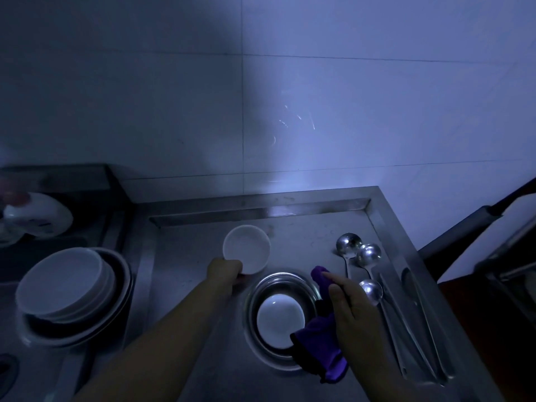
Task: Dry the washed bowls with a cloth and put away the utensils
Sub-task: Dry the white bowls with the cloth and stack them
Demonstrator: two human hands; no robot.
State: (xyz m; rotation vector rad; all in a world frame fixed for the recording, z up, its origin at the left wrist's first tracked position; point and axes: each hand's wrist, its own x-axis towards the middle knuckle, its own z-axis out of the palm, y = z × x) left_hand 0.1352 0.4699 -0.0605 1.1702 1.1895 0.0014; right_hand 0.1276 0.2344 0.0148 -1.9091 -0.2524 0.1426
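- On worktop (203, 329), dim bluish light; fine detail poor throughout.
- Far left: white object (37, 214) blurred and cut by frame edge; cannot identify.
- Left edge: stack of dishes (66, 288) in a dark basin; count of layers unclear, at least two white ones on top.
- Right edge: dark bar and pale panel (516, 227), partly out of frame; cannot identify.
- Left hand (224, 274): arm reaches forward from bottom edge, fingers curled on near rim of white bowl (246, 248); fingertips hidden under rim. Bowl upright, near back middle of worktop.
- Right hand (348, 309): clenched round purple cloth (319, 343), index finger extended along cloth's upper end. Cloth hangs over right rim of steel bowl (278, 282).
- Steel bowl at front middle, holds one white dish (280, 317); its lower right is covered by cloth.
- Counts: ladles (368, 255) three, bowls toward back right corner, handles running to front right edge, beside right hand; lower handles merge, hard to separate.
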